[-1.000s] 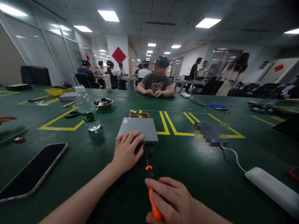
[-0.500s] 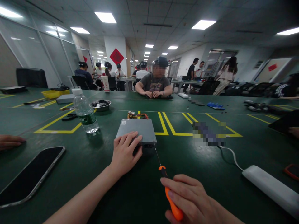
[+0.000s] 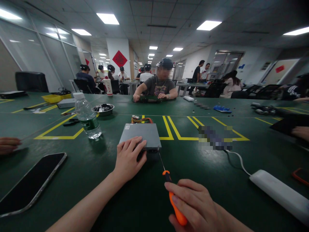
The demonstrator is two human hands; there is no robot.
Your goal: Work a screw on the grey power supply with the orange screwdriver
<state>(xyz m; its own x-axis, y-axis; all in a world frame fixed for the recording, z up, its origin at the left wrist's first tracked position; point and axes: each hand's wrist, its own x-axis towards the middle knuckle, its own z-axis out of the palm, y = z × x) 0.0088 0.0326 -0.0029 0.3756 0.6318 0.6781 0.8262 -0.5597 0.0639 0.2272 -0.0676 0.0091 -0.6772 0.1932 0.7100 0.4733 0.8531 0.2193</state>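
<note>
A grey metal computer power supply (image 3: 147,130) lies flat on the green table (image 3: 106,206), its bundle of coloured cables (image 3: 142,120) at the far side. My left hand (image 3: 130,158) grips its near left part, fingers across the top and thumb down at the front face. In my right hand (image 3: 193,199) is an orange and black screwdriver (image 3: 177,209), held along its handle. The thin shaft points away from me, and its tip is at the near right corner of the power supply. Whether the tip sits in a screw is too small to tell.
A water bottle (image 3: 88,117) and a metal bowl (image 3: 103,109) of small dark parts stand left of the power supply. A phone (image 3: 31,183) lies nearer left, a white power bank (image 3: 277,193) with cable at right. Across the table sits a person (image 3: 159,83); other people's hands show at both sides.
The screwdriver and my right hand have shifted very slightly left, its tip closer to the power supply's corner. The person opposite has spread their hands apart over a dark object.
</note>
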